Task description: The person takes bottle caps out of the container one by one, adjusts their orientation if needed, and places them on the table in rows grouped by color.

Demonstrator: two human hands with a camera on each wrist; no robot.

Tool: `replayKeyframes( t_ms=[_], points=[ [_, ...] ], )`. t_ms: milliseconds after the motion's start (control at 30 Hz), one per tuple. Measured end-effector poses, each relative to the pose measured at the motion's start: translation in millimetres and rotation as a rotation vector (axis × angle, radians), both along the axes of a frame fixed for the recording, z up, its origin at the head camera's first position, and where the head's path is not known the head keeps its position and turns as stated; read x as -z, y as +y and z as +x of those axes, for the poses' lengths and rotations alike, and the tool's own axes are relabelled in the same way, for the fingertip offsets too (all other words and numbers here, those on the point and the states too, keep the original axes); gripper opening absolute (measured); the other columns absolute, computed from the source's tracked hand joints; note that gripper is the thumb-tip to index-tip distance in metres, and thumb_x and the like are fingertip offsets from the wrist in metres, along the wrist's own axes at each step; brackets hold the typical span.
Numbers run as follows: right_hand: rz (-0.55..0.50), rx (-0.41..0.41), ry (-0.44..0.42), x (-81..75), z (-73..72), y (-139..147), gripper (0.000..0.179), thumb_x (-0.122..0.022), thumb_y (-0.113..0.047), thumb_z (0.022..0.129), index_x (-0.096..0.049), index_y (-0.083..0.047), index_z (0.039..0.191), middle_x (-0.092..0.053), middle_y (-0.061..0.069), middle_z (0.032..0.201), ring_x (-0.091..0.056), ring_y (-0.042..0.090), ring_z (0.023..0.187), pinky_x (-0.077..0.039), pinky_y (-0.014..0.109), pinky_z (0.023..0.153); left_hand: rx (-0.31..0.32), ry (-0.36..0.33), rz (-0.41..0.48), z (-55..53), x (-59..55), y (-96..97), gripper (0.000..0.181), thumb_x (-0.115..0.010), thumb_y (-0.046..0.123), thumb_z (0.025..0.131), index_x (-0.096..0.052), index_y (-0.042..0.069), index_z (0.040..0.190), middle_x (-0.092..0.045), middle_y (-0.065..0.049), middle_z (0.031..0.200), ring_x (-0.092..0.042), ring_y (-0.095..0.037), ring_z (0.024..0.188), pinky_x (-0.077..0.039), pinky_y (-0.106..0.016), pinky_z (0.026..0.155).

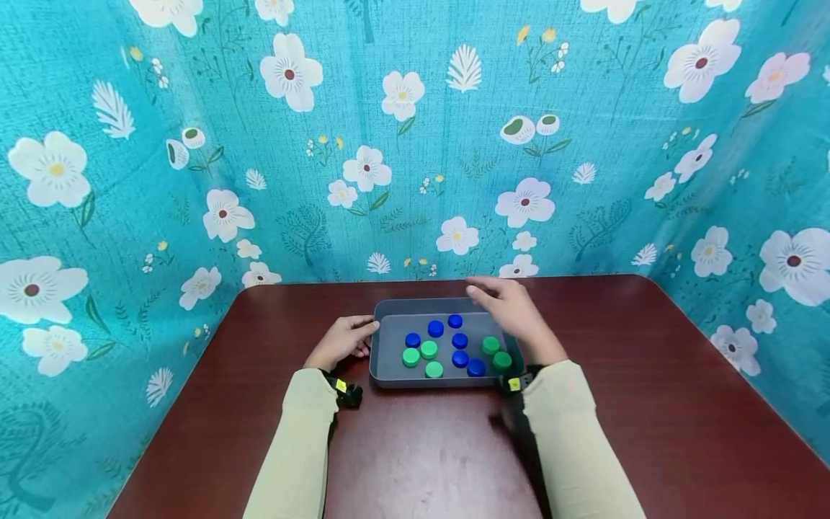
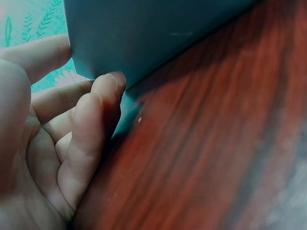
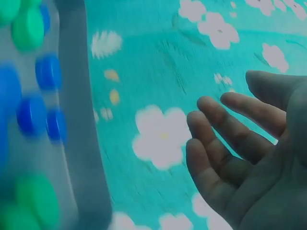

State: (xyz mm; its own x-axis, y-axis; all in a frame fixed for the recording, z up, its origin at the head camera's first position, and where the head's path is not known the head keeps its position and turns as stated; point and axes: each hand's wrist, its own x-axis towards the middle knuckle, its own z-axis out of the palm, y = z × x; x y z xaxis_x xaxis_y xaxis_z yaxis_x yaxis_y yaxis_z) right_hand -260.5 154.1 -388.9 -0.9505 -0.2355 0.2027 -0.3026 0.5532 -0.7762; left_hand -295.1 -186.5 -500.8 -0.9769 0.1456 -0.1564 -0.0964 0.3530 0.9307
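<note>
A grey rectangular tray (image 1: 415, 308) lies on the table with blue bottle caps (image 1: 436, 329) and green bottle caps (image 1: 429, 349) spread over its floor. At the tray's left side, my left hand (image 1: 340, 339) grips the wall. In the left wrist view its thumb and bent fingers (image 2: 86, 134) meet the tray's edge and lower corner. My right hand (image 1: 512, 306) hovers over the far right part of the tray, holding nothing. The right wrist view shows its fingers (image 3: 230, 122) loosely spread and slightly bent, apart from the caps.
The dark reddish-brown table (image 1: 272, 432) extends around the tray on all sides. A blue flowered cloth (image 1: 363, 231) hangs behind the table and along both sides. Black wrist cameras, one on each wrist, sit near the tray's front corners.
</note>
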Motion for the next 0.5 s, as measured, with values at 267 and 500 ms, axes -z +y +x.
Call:
replayKeyframes(
  t_ms=[267,500],
  points=[
    [-0.082,0.009,-0.076,24.8,-20.7,-50,0.037,-0.06,-0.034,0.098,-0.065,-0.013,0.128,-0.068,0.006,0.114,-0.065,0.024,0.099,-0.051,0.044,0.085,0.005,-0.002,-0.021,-0.3,-1.1,-2.5,0.057,-0.065,0.038,0.094,-0.053,0.01,0.142,-0.065,-0.013,0.078,-0.062,-0.023,0.062,-0.056,-0.033,0.059],
    [0.048,0.006,-0.125,42.7,-26.7,-62,0.038,-0.059,-0.033,0.099,-0.064,-0.011,0.129,-0.068,0.005,0.111,-0.065,0.022,0.095,-0.052,0.044,0.082,0.005,-0.007,-0.029,-2.1,-3.9,-0.1,0.057,-0.064,0.037,0.095,-0.051,0.009,0.143,-0.065,-0.012,0.078,-0.062,-0.022,0.061,-0.055,-0.032,0.059]
  ],
)
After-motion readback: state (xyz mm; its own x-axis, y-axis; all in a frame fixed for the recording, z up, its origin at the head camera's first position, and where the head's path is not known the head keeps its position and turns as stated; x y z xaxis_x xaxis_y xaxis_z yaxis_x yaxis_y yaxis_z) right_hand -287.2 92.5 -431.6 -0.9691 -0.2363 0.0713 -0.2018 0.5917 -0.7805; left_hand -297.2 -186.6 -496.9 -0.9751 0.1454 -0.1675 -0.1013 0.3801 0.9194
